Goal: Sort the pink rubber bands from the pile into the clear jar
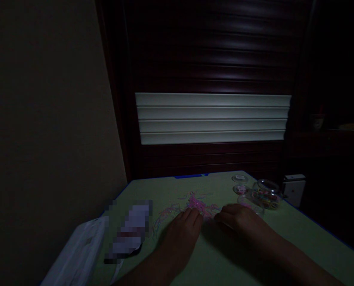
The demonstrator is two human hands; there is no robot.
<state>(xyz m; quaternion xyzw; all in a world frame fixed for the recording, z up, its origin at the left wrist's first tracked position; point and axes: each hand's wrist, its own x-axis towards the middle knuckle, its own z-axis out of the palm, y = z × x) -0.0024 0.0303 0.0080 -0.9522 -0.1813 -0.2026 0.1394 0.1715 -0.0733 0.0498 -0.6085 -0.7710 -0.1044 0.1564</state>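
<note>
A loose pile of small pink and pale-coloured loops [196, 203], perhaps paper clips or elastic bands, spreads over the green tabletop [162, 190]. My left hand [185, 225] reaches to the near edge of this pile, its fingers bent and together, fingertips hidden below. To the right of the pile, my right hand [239, 217] is closed low over the table, thumb and fingers pinched. Dim light hides whatever either hand may hold. Partly behind my right hand lies a shallow clear dish [259, 209] with pink pieces in it.
At the right stands a clear jar [266, 194] of coloured bands, near a small round container [241, 190] and a clear lid [240, 178]. On the left are a blurred-out phone-like object [132, 226] and a white box [78, 250]. A wall [51, 119] borders the left side.
</note>
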